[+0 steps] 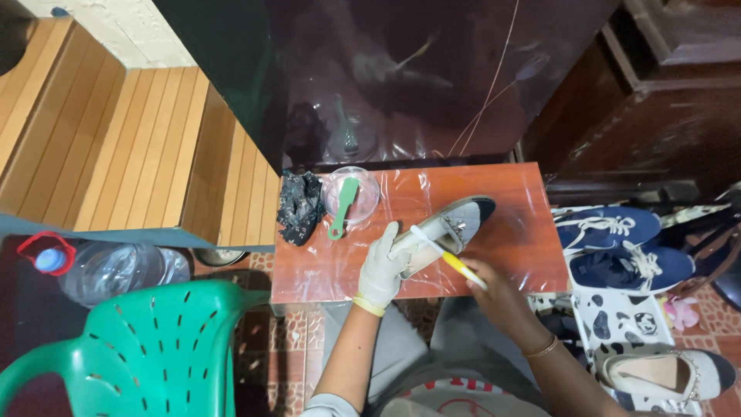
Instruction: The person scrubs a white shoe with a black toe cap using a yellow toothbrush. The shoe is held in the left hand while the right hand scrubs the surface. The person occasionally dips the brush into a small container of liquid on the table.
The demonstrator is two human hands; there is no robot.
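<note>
You sit at a small reddish table (525, 247) wrapped in clear plastic, with a green plastic chair (147, 347) at your left and a pair of navy lace-up sneakers (610, 243) on the floor to your right. On the table lies a grey flat shoe (455, 224) with a black toe cap; its long axis runs diagonally, toe pointing up and to the right, heel down toward you. Your left hand (382, 266), in a pale glove, is closed around the heel end and steadies the shoe from below, so it is the nearer hand. Your bare right hand (486, 282) sits just beside the shoe on its right, fingers pinched shut on the yellow handle of a toothbrush (448, 255), whose white head reaches up-left across the shoe's side, touching or nearly touching it. The shoe looks light grey with a pale sole and a small metal ornament near the vamp. Further left on the table stand a clear bowl (370, 193) holding a green brush (342, 208), and beside it a crumpled black rag (299, 205).
</note>
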